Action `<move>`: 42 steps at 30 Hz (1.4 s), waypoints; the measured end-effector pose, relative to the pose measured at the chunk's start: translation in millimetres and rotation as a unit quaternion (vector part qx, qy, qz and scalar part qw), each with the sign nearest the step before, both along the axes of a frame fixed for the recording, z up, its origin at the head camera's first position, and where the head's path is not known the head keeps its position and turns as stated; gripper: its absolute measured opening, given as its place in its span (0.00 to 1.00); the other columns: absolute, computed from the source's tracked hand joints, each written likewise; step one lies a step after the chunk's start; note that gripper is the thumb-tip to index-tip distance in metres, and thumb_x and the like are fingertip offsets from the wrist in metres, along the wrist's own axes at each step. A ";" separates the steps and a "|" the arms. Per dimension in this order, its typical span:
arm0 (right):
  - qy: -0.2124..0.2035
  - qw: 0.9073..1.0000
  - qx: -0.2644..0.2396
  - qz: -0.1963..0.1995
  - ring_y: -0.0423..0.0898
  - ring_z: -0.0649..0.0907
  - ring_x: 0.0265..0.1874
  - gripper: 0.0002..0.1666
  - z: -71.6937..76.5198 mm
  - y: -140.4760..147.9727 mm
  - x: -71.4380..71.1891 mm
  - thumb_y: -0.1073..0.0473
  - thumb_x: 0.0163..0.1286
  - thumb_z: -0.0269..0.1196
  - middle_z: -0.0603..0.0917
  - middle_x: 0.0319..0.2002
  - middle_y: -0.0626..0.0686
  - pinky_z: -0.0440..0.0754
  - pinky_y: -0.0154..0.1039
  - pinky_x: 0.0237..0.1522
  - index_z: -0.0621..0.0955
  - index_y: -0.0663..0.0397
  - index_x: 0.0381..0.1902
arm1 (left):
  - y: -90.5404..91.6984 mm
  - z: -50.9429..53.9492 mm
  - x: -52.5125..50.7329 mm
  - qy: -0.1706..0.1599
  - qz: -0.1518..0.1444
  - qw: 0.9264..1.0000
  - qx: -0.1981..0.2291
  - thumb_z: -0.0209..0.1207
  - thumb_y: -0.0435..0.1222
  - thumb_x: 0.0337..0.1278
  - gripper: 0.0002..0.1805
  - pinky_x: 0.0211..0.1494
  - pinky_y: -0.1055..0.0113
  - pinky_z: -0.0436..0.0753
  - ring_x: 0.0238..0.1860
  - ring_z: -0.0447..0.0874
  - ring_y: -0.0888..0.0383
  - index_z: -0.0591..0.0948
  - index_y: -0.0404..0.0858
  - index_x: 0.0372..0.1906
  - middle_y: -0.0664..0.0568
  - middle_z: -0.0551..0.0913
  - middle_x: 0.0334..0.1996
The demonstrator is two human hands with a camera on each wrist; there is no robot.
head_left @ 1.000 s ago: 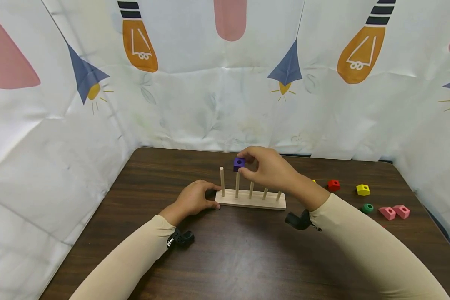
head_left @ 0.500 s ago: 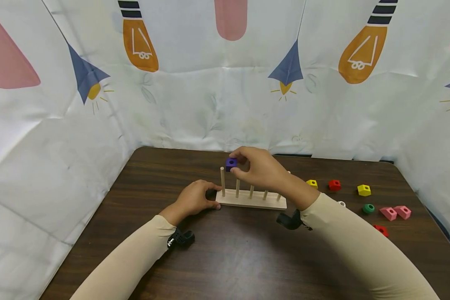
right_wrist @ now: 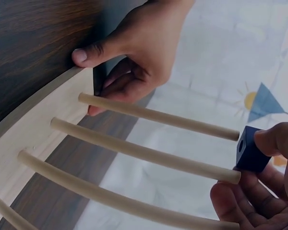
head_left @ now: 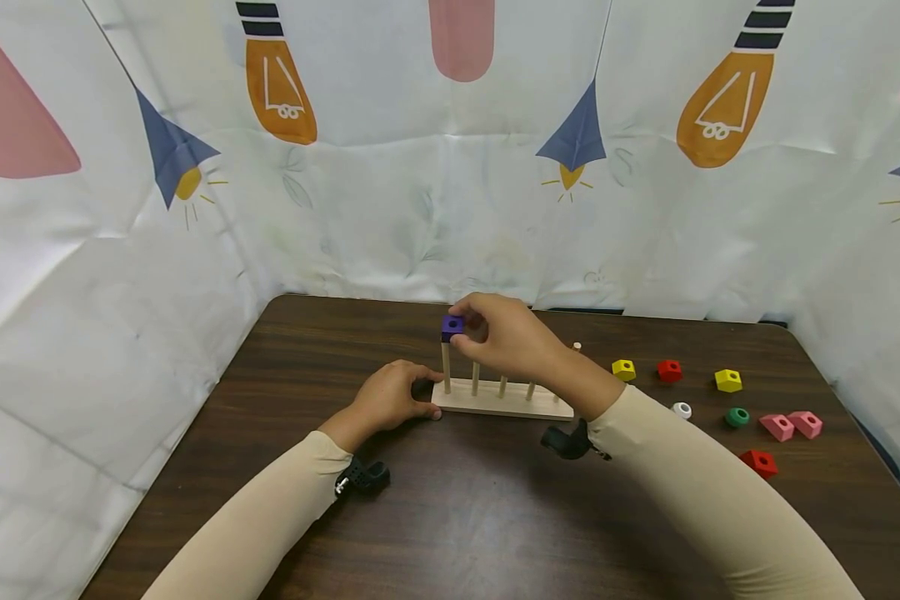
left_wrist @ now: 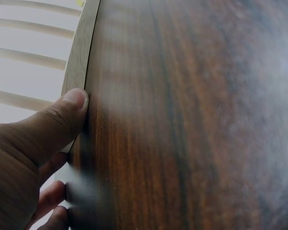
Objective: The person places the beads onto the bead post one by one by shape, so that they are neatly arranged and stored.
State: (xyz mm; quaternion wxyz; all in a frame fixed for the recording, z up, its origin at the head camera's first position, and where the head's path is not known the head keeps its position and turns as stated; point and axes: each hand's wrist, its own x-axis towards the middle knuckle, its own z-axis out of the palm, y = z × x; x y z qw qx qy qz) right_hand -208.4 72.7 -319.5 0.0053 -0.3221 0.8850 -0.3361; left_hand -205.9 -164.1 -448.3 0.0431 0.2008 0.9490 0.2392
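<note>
A pale wooden base (head_left: 495, 402) with several upright pegs stands mid-table. The left hand (head_left: 390, 398) grips the base's left end; in the left wrist view its thumb (left_wrist: 74, 98) presses the long side. Between thumb and fingers, the right hand (head_left: 513, 337) pinches a purple block (head_left: 452, 327) with a hole, over the top of the leftmost peg (head_left: 446, 368). From the right wrist view, the block (right_wrist: 252, 149) is close to the peg tips, beside the end of the outermost peg (right_wrist: 163, 116); whether it touches cannot be told. The right hand partly hides the other pegs.
On the right of the dark table (head_left: 435, 517) lie yellow blocks (head_left: 728, 381), red blocks (head_left: 670, 371), pink blocks (head_left: 777, 427), a green ring (head_left: 737, 417) and a white ring (head_left: 681, 410). A printed curtain (head_left: 390, 208) hangs behind the table.
The right hand has moved left with the purple block, from above the second peg to the leftmost one. The left hand has stayed on the base. The white ring and a red block are now uncovered.
</note>
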 end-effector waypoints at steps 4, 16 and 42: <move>-0.006 1.000 0.005 0.002 0.41 0.84 0.40 0.22 -0.8 -1.5 -0.8 0.56 0.72 0.68 0.84 0.46 0.47 0.83 0.39 0.42 0.80 0.55 0.61 | 0.1 -0.7 -0.6 -0.002 0.000 1.000 0.002 0.79 0.51 0.46 0.31 0.64 0.47 0.76 0.63 0.78 0.47 0.86 0.50 0.59 0.53 0.84 0.58; -0.010 1.000 -0.002 0.005 0.41 0.84 0.41 0.22 -1.5 -6.2 -0.8 0.56 0.72 0.68 0.84 0.45 0.47 0.83 0.40 0.42 0.80 0.55 0.61 | 0.1 -1.7 -0.9 -0.003 0.001 1.000 0.001 0.79 0.51 0.46 0.31 0.64 0.47 0.76 0.63 0.78 0.47 0.86 0.50 0.60 0.53 0.84 0.59; 0.016 0.997 0.018 -0.074 0.44 0.83 0.45 0.17 -13.4 -28.6 18.4 0.60 0.73 0.65 0.84 0.48 0.51 0.82 0.40 0.46 0.81 0.57 0.57 | -0.7 -0.3 0.3 -0.002 0.001 1.000 0.004 0.79 0.51 0.46 0.32 0.63 0.47 0.77 0.62 0.78 0.48 0.86 0.50 0.60 0.53 0.84 0.58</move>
